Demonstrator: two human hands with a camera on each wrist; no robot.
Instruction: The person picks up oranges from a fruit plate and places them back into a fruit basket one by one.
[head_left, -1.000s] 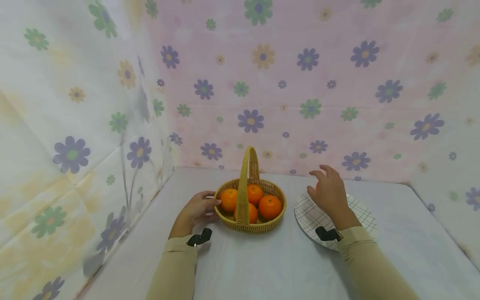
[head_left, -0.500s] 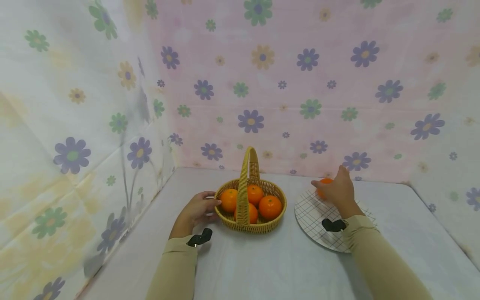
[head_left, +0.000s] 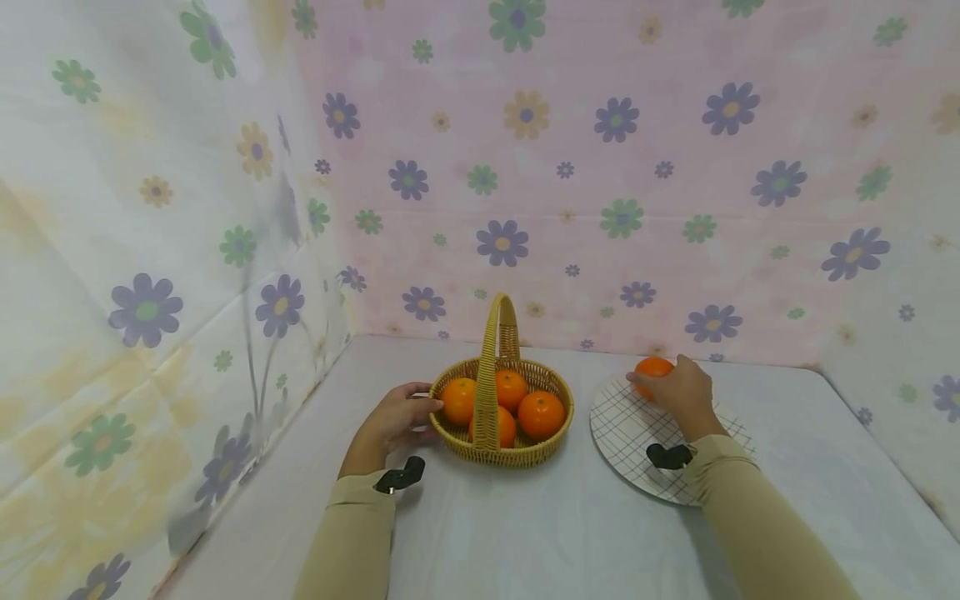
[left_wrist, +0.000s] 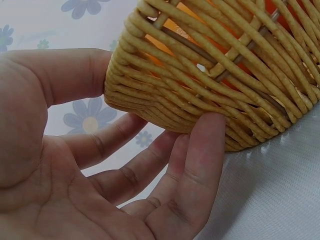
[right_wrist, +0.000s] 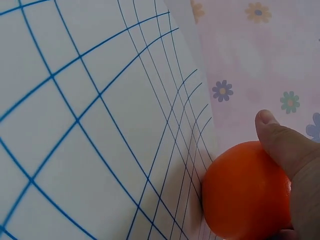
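Note:
A yellow wicker basket (head_left: 525, 456) with a tall arched handle holds several oranges (head_left: 542, 414). My left hand (head_left: 397, 417) grips the basket's left end, with its fingers and thumb on the woven wall (left_wrist: 200, 90) in the left wrist view. To the right lies a round white plate (head_left: 622, 442) with a grid of thin blue lines. My right hand (head_left: 684, 392) holds a single orange (head_left: 652, 367) at the plate's far side. In the right wrist view the thumb lies across this orange (right_wrist: 245, 190), which sits right at the plate's surface; the other fingers are mostly hidden.
A white cloth covers the table (head_left: 525, 533). Flower-printed sheets hang as a back wall (head_left: 570, 192) and a left wall (head_left: 172, 250), with another on the right. A small black wrist mount (head_left: 400, 475) sits on each sleeve.
My right hand has come down and shifted right over the plate, and its fingers have closed round the orange there. The left hand and basket have stayed put.

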